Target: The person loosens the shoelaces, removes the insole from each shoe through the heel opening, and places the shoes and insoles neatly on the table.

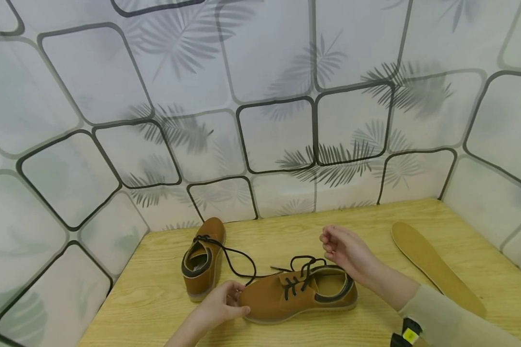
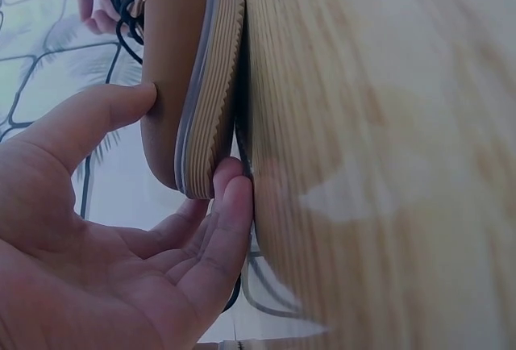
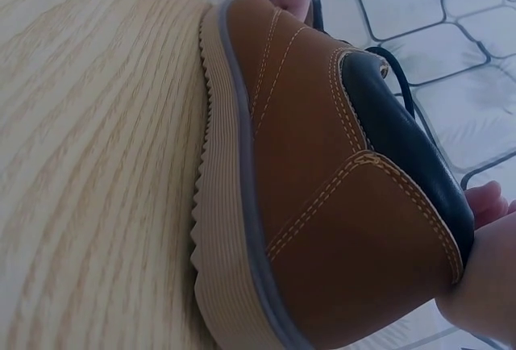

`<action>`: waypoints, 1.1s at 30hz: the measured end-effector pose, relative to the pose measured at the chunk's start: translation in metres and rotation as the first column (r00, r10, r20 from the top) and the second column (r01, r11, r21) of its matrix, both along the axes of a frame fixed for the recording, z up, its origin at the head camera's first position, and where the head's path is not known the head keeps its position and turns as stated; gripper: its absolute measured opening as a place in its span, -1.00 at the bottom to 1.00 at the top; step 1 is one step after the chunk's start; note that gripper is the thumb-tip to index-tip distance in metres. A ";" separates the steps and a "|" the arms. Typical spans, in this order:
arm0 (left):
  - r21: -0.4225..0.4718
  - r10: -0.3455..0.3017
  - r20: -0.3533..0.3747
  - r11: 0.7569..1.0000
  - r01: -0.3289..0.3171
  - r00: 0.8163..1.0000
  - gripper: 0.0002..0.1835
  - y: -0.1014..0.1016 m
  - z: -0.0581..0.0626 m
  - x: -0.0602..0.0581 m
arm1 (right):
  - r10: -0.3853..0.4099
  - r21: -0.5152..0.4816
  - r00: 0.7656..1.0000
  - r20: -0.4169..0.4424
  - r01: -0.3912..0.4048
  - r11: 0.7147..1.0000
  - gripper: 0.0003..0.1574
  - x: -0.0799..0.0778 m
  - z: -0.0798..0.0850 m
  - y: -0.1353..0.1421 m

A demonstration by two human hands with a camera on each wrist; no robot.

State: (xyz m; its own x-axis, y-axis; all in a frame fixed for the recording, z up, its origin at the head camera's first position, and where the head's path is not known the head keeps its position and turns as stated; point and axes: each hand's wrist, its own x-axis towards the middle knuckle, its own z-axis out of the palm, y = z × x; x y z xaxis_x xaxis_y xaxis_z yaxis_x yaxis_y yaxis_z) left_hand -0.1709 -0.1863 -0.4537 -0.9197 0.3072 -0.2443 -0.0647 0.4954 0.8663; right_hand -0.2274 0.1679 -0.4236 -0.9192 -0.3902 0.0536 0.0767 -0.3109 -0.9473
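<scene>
A brown lace-up shoe (image 1: 265,296) lies sole down on the wooden table, toe to the left, its dark-collared opening facing up. At its toe, my left hand (image 1: 221,303) holds on: in the left wrist view the thumb (image 2: 133,102) touches the upper and the fingertips (image 2: 234,181) meet the sole's edge. My right hand (image 1: 349,253) hovers by the heel, fingers loosely curled, with nothing visible in them. Black laces (image 1: 304,270) trail over the shoe. In the right wrist view the shoe's heel (image 3: 363,245) fills the middle and hides most of the right hand.
Behind on the left stands a second brown shoe (image 1: 204,260), toe pointing away, with a long loose black lace. A tan insole (image 1: 434,265) lies at the right of the table (image 1: 260,241). Patterned curtain-like walls (image 1: 278,135) enclose the back and sides.
</scene>
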 end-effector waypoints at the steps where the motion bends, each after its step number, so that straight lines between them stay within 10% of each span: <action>1: -0.002 0.000 0.000 1.000 0.000 1.000 -0.53 0.000 0.000 0.000 | 0.002 0.000 1.000 -0.001 -0.002 1.000 -0.66 0.000 0.000 0.000; 33: -0.021 -0.011 -0.017 1.000 0.011 1.000 -0.52 0.001 0.003 -0.001 | 0.127 0.052 0.985 -0.113 -0.122 0.991 -0.65 -0.002 0.008 0.002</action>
